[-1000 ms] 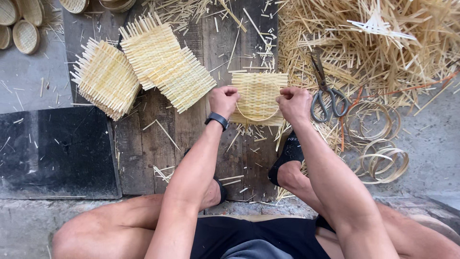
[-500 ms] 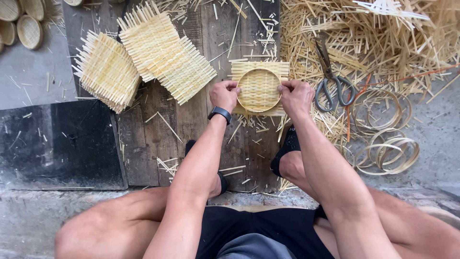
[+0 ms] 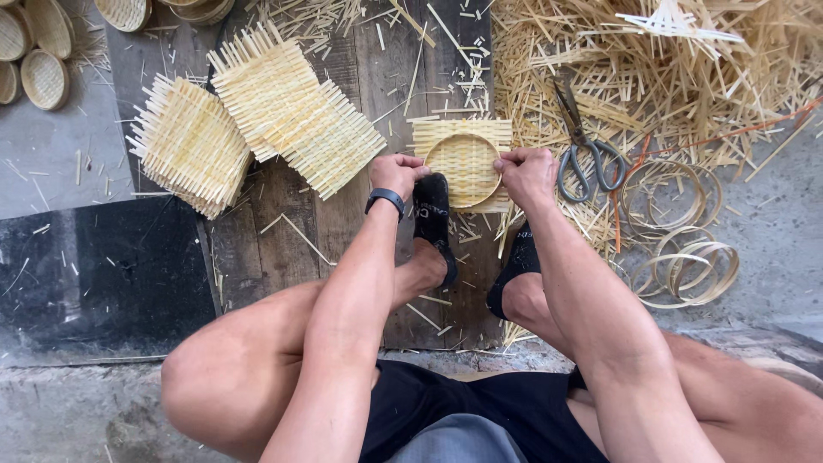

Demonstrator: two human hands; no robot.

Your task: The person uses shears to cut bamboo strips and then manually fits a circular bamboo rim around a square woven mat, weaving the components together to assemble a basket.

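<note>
Head view: left hand (image 3: 396, 174), right hand (image 3: 525, 174) still grip woven mat (image 3: 463, 159); left foot (image 3: 431, 214) newly forward.

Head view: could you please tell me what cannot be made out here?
- Fingers of the left hand and right hand: curled under, their grip hidden.
- Woven mat: near edge covered by a black sock.
- Small baskets: cut by the top-left frame edge.

We see both arms stretched forward between the bent knees. The left hand (image 3: 396, 174) is curled in a loose fist, knuckles up. The right hand (image 3: 526, 176) is curled too, fingers pressing downward, wrists nearly level.
</note>
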